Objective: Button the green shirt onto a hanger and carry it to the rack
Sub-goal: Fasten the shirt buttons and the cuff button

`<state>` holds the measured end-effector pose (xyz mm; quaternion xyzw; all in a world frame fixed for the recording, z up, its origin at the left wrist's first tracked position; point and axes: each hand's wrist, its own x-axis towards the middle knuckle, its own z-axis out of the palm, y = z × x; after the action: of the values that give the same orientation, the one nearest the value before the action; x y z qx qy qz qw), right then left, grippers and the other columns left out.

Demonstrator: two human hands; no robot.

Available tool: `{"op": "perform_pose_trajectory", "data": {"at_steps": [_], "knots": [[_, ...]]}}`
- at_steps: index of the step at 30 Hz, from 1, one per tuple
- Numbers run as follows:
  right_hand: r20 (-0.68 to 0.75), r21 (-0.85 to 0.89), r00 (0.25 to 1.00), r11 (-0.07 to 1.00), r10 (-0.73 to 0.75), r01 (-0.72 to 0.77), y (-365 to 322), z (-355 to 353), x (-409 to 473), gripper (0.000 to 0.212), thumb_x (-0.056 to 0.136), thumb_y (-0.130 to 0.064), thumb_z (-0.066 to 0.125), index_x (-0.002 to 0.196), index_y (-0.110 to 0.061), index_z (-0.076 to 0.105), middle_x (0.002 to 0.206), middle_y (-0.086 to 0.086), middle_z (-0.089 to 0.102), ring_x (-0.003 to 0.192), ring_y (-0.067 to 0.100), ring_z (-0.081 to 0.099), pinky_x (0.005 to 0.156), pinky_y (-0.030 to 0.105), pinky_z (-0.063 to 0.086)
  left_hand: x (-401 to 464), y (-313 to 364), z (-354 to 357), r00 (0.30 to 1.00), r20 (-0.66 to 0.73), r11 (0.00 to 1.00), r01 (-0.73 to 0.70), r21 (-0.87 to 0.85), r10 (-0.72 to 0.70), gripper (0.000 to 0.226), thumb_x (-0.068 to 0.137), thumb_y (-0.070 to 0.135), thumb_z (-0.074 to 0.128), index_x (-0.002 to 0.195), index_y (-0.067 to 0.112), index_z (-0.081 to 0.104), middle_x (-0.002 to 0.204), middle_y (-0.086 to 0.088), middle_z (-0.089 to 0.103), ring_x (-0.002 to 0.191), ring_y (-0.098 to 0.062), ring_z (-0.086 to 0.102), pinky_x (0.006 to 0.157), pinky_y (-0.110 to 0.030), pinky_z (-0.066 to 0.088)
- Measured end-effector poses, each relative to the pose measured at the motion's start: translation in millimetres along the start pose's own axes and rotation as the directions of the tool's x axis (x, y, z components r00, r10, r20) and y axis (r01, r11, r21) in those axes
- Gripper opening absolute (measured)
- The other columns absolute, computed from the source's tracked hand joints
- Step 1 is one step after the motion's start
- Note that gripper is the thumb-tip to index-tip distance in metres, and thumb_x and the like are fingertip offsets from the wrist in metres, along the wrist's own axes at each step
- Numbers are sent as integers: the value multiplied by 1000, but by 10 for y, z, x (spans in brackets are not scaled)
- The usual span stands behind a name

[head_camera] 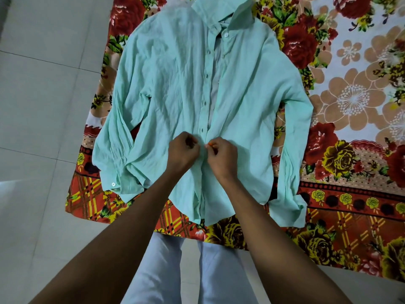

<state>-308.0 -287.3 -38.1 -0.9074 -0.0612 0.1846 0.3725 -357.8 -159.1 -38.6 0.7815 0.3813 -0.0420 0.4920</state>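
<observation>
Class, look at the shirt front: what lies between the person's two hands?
In the head view, the green shirt's button placket lies between the left hand and right hand; both pinch it.

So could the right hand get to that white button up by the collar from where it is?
Probably yes. The right hand is pinching the green shirt low on its front, but nothing lies over the collar button, though it would take a long stretch up the shirt.

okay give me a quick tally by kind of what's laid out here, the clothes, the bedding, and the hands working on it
Green shirt: 1
Flowered bedsheet: 1
Hands, the left hand and the right hand, both pinching the shirt's front edges: 2
Total: 4
No hanger or rack shows in this view.
</observation>
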Motion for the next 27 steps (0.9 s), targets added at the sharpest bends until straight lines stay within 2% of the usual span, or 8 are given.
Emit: {"op": "perform_pose_trajectory", "data": {"at_steps": [2,4,9,13,15,19,23,27], "knots": [[-17,88,999,996,34,-32,-59,14,106,13,91,-5,66,99,-8,76,93,6,77,88,18,70,82,24,53,58,129,78,996,15,995,-93,41,92,10,83,18,72,90,12,68,78,6,67,74,-8,65,66,-22,50],[16,123,996,988,93,-94,-85,50,195,25,92,2,57,106,-6,77,100,8,78,93,20,72,89,30,56,116,208,162,998,18,993,-67,96,66,19,87,28,72,95,13,64,80,4,67,74,-11,64,63,-24,47],[10,96,994,990,107,-107,-87,94,346,24,92,-1,57,105,-6,77,100,9,78,94,23,73,88,26,54,209,238,267,996,-70,968,-30,250,49,30,92,35,68,106,10,59,84,-2,66,74,-21,61,65,-37,51],[-43,80,997,995,61,-57,-83,150,402,15,89,-25,73,94,-10,74,86,4,74,80,19,69,78,36,57,274,126,191,997,-76,999,8,33,-6,16,90,23,72,101,12,72,80,3,71,78,-19,71,70,-29,58],[-71,51,997,998,31,-28,-90,189,384,25,87,-33,77,95,-10,70,86,2,68,78,18,63,72,31,52,324,64,133,997,-42,995,64,-77,-68,12,84,23,71,89,12,76,76,1,74,75,-21,73,73,-41,62],[-96,-2,995,1000,19,-20,-75,246,364,14,90,-12,72,101,-8,66,91,6,66,82,20,62,75,37,53,377,6,77,981,15,954,192,-228,-194,11,81,24,70,82,14,74,77,-5,74,79,-31,74,79,-54,62],[-165,140,985,990,50,-27,-31,224,301,8,92,-7,64,98,-11,60,86,3,66,76,19,64,68,35,54,325,80,79,978,40,938,208,-276,-205,9,88,15,67,86,7,69,71,-6,69,63,-23,67,75,-47,61],[-144,90,988,994,-55,69,57,223,222,7,97,-6,57,102,-11,58,89,4,61,77,18,58,67,25,47,290,83,93,979,34,947,201,-251,-199,6,91,11,66,88,5,68,73,-7,69,63,-20,67,69,-41,60]]}}
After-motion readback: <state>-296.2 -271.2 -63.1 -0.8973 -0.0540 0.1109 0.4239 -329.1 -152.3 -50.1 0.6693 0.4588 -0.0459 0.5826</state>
